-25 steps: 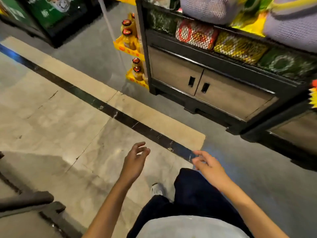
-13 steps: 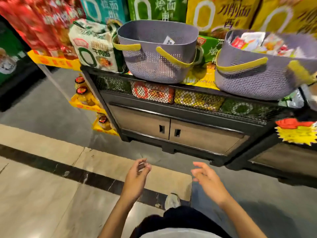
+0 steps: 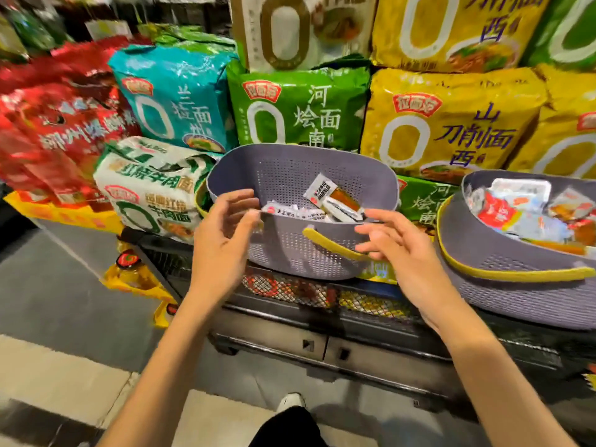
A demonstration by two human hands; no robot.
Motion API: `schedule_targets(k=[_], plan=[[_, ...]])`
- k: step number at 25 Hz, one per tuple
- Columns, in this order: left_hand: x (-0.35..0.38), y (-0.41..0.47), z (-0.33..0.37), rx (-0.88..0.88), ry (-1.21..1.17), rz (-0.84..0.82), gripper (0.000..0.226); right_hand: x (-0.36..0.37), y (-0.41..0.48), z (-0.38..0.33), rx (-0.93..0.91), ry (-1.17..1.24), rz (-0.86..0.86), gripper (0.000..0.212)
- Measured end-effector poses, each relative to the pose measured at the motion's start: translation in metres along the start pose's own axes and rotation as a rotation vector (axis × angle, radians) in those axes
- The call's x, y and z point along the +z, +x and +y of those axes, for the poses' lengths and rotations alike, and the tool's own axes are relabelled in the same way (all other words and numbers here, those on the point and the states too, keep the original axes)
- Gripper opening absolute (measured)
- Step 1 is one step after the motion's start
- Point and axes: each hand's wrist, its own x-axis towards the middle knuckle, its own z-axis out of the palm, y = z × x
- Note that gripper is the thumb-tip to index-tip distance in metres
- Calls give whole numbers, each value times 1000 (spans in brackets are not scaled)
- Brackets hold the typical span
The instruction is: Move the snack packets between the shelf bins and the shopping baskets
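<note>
Reaching toward the left basket [image 3: 290,253] on the dark shelf [image 3: 371,321], both hands are bare and hold nothing. The left hand [image 3: 222,240] hovers at the near rim with fingers loosely bent, and the right hand [image 3: 396,250] spreads open just beside the yellow handle [image 3: 329,245]. The step looks like picking snack packets [image 3: 332,201] out of this basket. It would go best to steady the rim with the left hand, dip the right over the near wall, and pinch one packet by its edge rather than scoop, since the wrappers likely slide. The mesh shelf bin [image 3: 290,290] lies directly below the basket. Counted: two baskets, the right basket [image 3: 516,298] heaped too thickly to tally; two hands; about five packets showing in the left basket, others perhaps hidden by its wall.
</note>
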Motion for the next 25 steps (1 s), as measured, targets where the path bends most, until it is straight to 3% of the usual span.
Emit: schedule_targets(k=[3,6,8,11,13,16,20,23,25], plan=[[-9,53,-8,96,79,-14,16,10,51,-32,-86,-52,-27,20],[-15,96,-27,174,298,-111,29,18,100,-42,-109,-311,-91,15],[-12,113,-39,190,442,-214,38,21,131,-38,-47,-612,-196,21],[-10,121,-50,148,575,-290,45,26,160,-19,91,-1270,-367,38],[-12,117,-50,137,579,-282,45,27,162,-10,162,-1510,-455,37],[-13,116,-51,133,565,-266,44,24,168,-5,205,-1516,-416,27],[-13,119,-52,101,508,-283,42,20,173,-16,150,-1470,-168,26],[-14,132,-48,40,355,-383,43,14,179,-33,22,-1283,-68,18],[-8,153,-46,0,238,-413,44,9,192,-40,-82,-1007,-109,9]])
